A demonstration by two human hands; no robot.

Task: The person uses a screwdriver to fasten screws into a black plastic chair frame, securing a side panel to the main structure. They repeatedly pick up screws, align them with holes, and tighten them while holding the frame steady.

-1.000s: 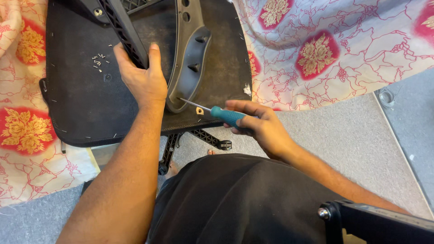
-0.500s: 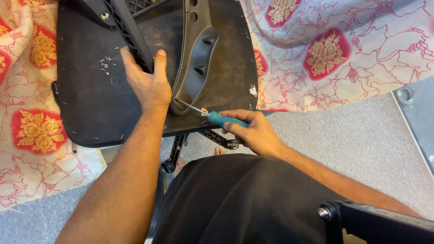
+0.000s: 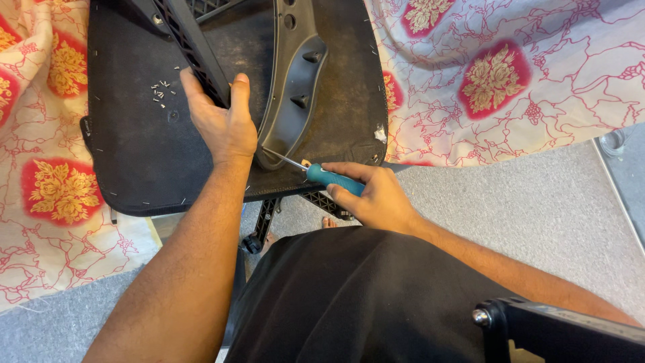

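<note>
Gripping a teal-handled screwdriver [image 3: 330, 179], the right hand [image 3: 377, 198] has its fingers curled tight around the rubbery grip, and the thin steel shaft runs up and left until its tip meets the lower end of a grey plastic bracket [image 3: 290, 81]. That bracket is smooth and curved, with round holes near its top and two stubby pegs along its inner face. It lies on the upturned chair seat [image 3: 141, 154], a broad black slab with a dull, dusty, slightly grainy underside and rounded corners. The left hand [image 3: 222, 124] presses on the seat, fingers together and thumb out, wrapped against a black ribbed arm piece [image 3: 191, 44] whose lattice pattern runs off the top edge. A scatter of small pale staples or screws [image 3: 161, 93] sits near the fingertips; they are too tiny to tell which. Under the seat lies a cotton cloth [image 3: 510, 81] in cream with red line-work and gold flower medallions, rumpled over grey carpet [image 3: 537, 215]. Part of a black chair base [image 3: 265, 222] with a caster shows below the seat, mostly hidden. The screw itself is covered by the bracket's edge.
</note>
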